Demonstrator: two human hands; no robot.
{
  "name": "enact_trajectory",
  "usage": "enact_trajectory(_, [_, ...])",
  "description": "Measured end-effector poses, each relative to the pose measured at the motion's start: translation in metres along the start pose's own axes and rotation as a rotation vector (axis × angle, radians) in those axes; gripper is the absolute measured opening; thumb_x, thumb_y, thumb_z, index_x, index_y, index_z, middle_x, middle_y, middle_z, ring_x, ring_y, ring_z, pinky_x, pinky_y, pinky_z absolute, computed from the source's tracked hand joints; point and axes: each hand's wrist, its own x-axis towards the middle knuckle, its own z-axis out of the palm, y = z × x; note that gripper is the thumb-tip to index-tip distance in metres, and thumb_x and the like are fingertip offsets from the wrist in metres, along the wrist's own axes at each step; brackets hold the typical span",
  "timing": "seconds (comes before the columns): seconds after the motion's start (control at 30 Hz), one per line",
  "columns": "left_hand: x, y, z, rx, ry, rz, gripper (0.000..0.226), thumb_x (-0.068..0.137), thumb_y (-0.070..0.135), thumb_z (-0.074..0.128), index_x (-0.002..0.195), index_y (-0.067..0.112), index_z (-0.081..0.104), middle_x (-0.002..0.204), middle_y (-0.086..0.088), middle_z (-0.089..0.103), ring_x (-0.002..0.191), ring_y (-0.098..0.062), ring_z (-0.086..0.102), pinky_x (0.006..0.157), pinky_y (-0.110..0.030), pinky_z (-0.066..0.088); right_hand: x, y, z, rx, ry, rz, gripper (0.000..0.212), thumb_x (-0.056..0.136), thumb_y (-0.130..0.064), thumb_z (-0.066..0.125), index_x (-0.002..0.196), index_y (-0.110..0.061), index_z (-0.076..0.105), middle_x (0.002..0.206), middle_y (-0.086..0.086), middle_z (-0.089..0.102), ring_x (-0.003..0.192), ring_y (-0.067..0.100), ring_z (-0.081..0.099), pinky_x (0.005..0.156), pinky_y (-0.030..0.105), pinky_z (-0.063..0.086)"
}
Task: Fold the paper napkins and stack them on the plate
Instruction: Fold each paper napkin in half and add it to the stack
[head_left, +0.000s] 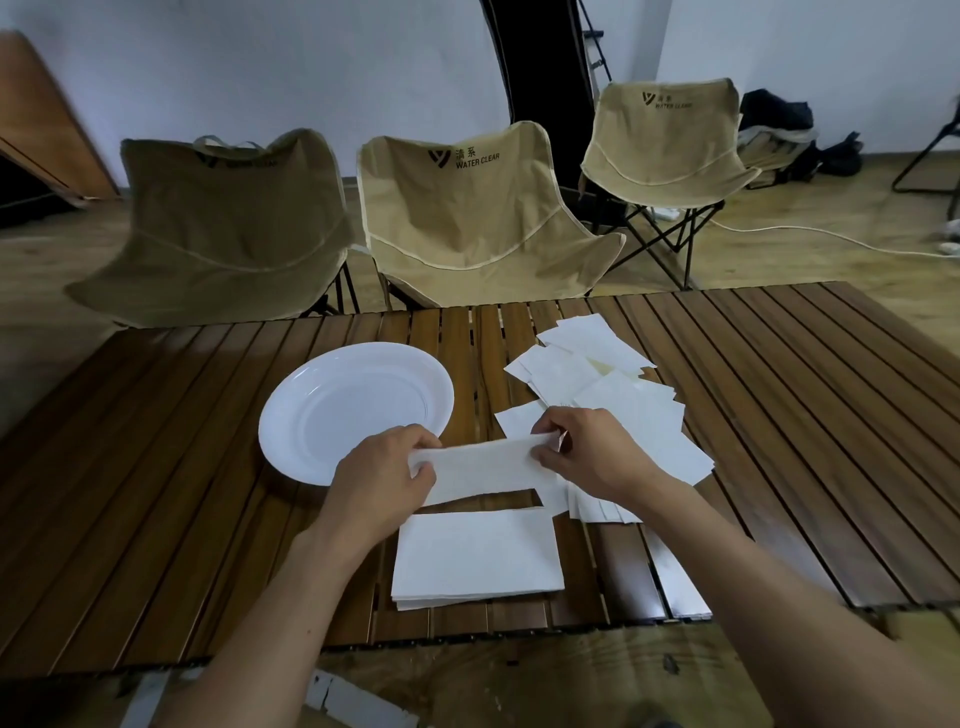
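A white paper napkin is held stretched between both hands just above the table. My left hand pinches its left end, and my right hand pinches its right end. An empty white plate lies on the table to the left, its near rim partly under my left hand. A neat stack of folded napkins rests in front of me below the held one. Several loose napkins lie scattered to the right, behind my right hand.
The slatted wooden table ends at a near edge just below the folded stack. Three beige folding chairs stand behind its far side. A cable runs along the floor at the far right.
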Motion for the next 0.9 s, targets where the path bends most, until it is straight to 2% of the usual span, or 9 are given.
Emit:
enact_trajectory(0.13, [-0.0036, -0.0002, 0.0056, -0.006, -0.075, -0.006, 0.027, 0.088, 0.030, 0.074, 0.112, 0.034, 0.063, 0.110, 0.013, 0.066, 0.091, -0.011, 0.064, 0.081, -0.021, 0.058, -0.0017, 0.0011, 0.0041, -0.037, -0.062, 0.003, 0.021, 0.087, -0.026, 0.075, 0.106, -0.021, 0.069, 0.108, -0.005, 0.071, 0.084, 0.013, 0.064, 0.075, 0.020, 0.053])
enact_trajectory(0.3, [-0.0023, -0.0010, 0.0056, -0.002, -0.053, 0.003, 0.027, 0.090, 0.032, 0.071, 0.116, 0.032, 0.062, 0.112, 0.011, 0.065, 0.090, -0.012, 0.063, 0.081, -0.021, 0.057, -0.0008, 0.0002, 0.0014, -0.025, -0.020, -0.012, 0.022, 0.087, -0.025, 0.075, 0.109, -0.021, 0.070, 0.108, -0.005, 0.070, 0.082, 0.011, 0.062, 0.073, 0.017, 0.052])
enact_trajectory(0.43, [-0.0024, 0.0002, 0.0075, 0.010, -0.051, 0.008, 0.026, 0.093, 0.035, 0.069, 0.117, 0.032, 0.062, 0.114, 0.012, 0.066, 0.087, -0.012, 0.063, 0.082, -0.020, 0.054, -0.0022, -0.0002, 0.0027, -0.033, -0.039, -0.030, 0.019, 0.089, -0.022, 0.072, 0.107, -0.020, 0.070, 0.109, -0.002, 0.071, 0.086, 0.014, 0.066, 0.080, 0.022, 0.058])
enact_trajectory(0.67, [-0.0033, 0.0027, 0.0069, 0.011, -0.070, 0.011, 0.030, 0.091, 0.035, 0.071, 0.119, 0.034, 0.061, 0.119, 0.012, 0.065, 0.090, -0.012, 0.064, 0.086, -0.023, 0.055, -0.0025, 0.0012, 0.0007, -0.022, -0.063, -0.037, 0.027, 0.086, -0.025, 0.076, 0.112, -0.020, 0.069, 0.111, -0.005, 0.070, 0.080, 0.009, 0.061, 0.074, 0.017, 0.053])
enact_trajectory(0.9, [-0.0023, 0.0028, 0.0039, 0.018, -0.032, 0.028, 0.022, 0.095, 0.036, 0.066, 0.116, 0.032, 0.065, 0.115, 0.011, 0.068, 0.085, -0.011, 0.063, 0.076, -0.013, 0.049, -0.0017, -0.0019, 0.0008, -0.034, -0.058, -0.058, 0.019, 0.089, -0.023, 0.070, 0.108, -0.019, 0.071, 0.108, -0.001, 0.071, 0.086, 0.015, 0.066, 0.076, 0.022, 0.058])
